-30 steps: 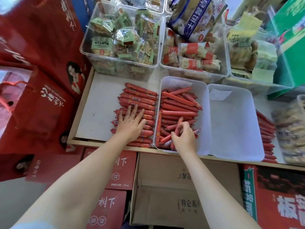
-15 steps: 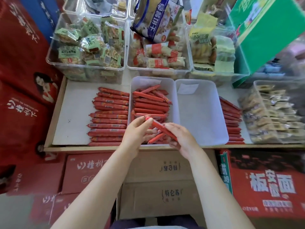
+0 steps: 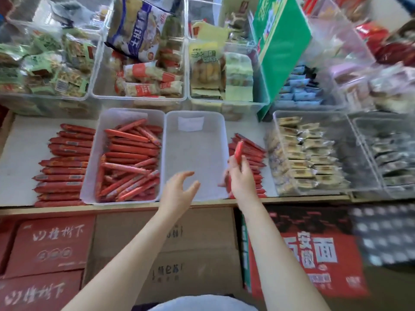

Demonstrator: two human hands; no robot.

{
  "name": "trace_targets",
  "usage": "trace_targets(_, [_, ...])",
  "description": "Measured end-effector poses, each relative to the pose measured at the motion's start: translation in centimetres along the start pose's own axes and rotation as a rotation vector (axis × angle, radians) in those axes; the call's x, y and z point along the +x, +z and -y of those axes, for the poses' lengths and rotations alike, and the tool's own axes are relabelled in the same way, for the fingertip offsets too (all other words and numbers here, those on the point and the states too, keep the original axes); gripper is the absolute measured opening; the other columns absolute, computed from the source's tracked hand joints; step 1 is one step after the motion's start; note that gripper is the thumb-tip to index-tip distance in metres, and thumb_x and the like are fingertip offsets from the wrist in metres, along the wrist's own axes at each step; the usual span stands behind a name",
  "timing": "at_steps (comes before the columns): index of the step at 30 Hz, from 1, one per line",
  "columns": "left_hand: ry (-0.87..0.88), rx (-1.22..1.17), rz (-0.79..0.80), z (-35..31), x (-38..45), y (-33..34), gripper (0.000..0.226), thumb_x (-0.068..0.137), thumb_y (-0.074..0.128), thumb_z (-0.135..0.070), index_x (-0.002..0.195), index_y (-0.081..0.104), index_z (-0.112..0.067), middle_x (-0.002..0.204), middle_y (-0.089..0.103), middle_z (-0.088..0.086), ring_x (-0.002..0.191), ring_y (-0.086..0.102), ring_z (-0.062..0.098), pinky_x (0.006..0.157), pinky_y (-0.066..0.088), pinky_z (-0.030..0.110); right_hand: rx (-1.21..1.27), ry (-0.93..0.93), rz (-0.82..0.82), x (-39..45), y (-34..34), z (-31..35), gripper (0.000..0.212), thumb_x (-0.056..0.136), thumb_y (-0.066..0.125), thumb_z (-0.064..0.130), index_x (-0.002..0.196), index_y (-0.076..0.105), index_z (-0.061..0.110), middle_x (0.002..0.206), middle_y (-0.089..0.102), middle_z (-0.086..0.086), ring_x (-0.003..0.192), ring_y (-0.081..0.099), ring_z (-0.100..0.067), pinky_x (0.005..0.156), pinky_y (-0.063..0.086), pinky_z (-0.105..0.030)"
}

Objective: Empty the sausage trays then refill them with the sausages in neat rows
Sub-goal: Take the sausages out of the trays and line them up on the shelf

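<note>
One handful of sausages (image 3: 238,151) now sits pinched in your right hand (image 3: 240,178), carried off the full tray (image 3: 89,173) toward the pile beside it; your left hand (image 3: 178,194) hangs spread, holding nothing.

white shelf (image 3: 20,140), trays (image 3: 195,153), sausages (image 3: 65,162)

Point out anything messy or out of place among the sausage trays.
The left white plastic tray holds red sausages jumbled at crossing angles, not rows. The right white tray has only a paper slip.
</note>
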State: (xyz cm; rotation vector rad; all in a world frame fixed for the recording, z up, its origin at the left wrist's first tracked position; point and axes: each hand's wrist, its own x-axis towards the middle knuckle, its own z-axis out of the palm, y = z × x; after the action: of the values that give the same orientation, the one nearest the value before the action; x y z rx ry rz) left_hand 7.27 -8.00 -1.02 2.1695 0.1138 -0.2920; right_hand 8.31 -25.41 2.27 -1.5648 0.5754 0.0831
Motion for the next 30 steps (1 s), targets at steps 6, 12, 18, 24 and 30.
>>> trace_targets(6, [0.034, 0.555, 0.097, 2.1, -0.6, 6.3, 0.070, 0.098, 0.020, -0.060, 0.150, 0.041, -0.019, 0.157, 0.038, 0.002, 0.150, 0.022, 0.022, 0.120, 0.003, 0.043, -1.183, -0.167, -0.005, 7.6, -8.6, -3.6, 0.028, 0.103, 0.041, 0.027, 0.129, 0.049, 0.023, 0.118, 0.057, -0.008, 0.112, 0.052, -0.031, 0.097, 0.039, -0.046])
trace_targets(12, [0.098, 0.650, 0.025, 3.0, -0.4, 7.1, 0.072, 0.092, 0.017, -0.057, 0.131, 0.063, -0.017, 0.135, 0.062, 0.002, 0.133, 0.046, 0.023, 0.114, 0.015, 0.040, -1.325, -0.379, 0.028, 10.2, -8.6, -7.6, 0.038, 0.092, 0.050, 0.005, 0.122, 0.063, 0.025, 0.116, 0.054, -0.006, 0.112, 0.045, -0.027, 0.098, 0.029, -0.039])
trace_targets(18, [0.126, 0.588, 0.080, 2.5, -0.6, 6.6, 0.070, 0.092, 0.019, -0.058, 0.127, 0.064, -0.018, 0.128, 0.064, -0.001, 0.128, 0.049, 0.021, 0.111, 0.015, 0.035, -1.103, -0.411, -0.123, 8.7, -7.6, -7.5, 0.024, 0.090, 0.057, 0.012, 0.112, 0.067, 0.016, 0.110, 0.058, -0.007, 0.106, 0.051, -0.028, 0.095, 0.036, -0.041])
trace_targets(24, [0.316, 0.340, -0.161, 3.4, -2.2, 1.1, 0.043, 0.097, 0.044, -0.039, 0.123, 0.065, -0.013, 0.125, 0.062, 0.003, 0.121, 0.048, 0.021, 0.108, 0.031, 0.035, -0.853, -0.640, -0.177, 4.1, 1.1, -5.8, 0.022, 0.076, 0.056, 0.003, 0.089, 0.071, 0.013, 0.090, 0.064, -0.008, 0.088, 0.059, -0.032, 0.076, 0.038, -0.037])
trace_targets(30, [0.020, 0.554, -0.321, 13.4, -3.8, -10.0, 0.072, 0.095, 0.037, -0.052, 0.152, 0.035, -0.009, 0.162, 0.025, 0.014, 0.152, 0.014, 0.029, 0.124, 0.004, 0.043, -0.825, -0.663, 0.127, 0.4, 13.1, -5.7, 0.018, 0.081, 0.057, 0.001, 0.092, 0.069, 0.010, 0.091, 0.067, -0.007, 0.090, 0.059, -0.033, 0.074, 0.039, -0.035])
